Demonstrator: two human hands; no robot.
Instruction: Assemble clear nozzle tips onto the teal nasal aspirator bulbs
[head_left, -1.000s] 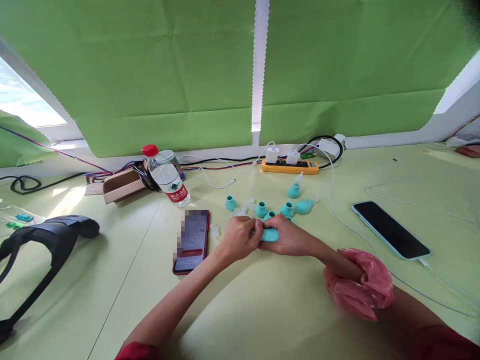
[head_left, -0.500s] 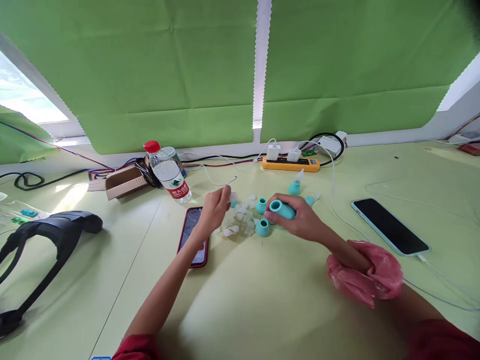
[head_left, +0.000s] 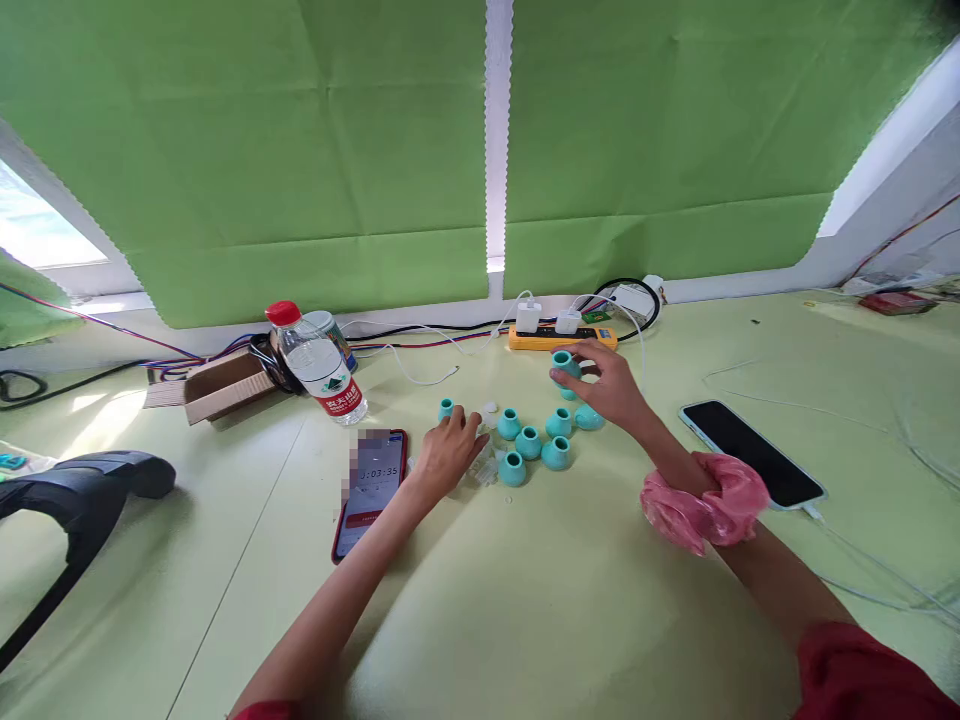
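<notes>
My right hand (head_left: 609, 383) grips a teal squeeze bulb (head_left: 562, 362) with its round opening turned up, just over the back of a group of similar bulbs. Several of these bulbs (head_left: 529, 442) stand on the table with their holes upward, and one teal bulb (head_left: 589, 417) below my right hand seems to lie on its side. My left hand (head_left: 448, 455) reaches palm down into a pile of clear plastic pieces (head_left: 487, 468). Its fingers are bent and apart, with the tips partly hidden. Just behind the left fingers is another teal bulb (head_left: 445, 408).
A phone showing a timer (head_left: 375, 470) lies beside my left forearm. Behind it stand a water bottle (head_left: 322, 370) and an open cardboard box (head_left: 229, 385). A yellow power strip (head_left: 517, 338) sits at the back. On the right a phone (head_left: 750, 455) is charging by cable.
My right hand has moved back with a bulb in it, and more bulbs now show standing where it was. My left hand has come down onto the clear pieces. The view has shifted slightly.
</notes>
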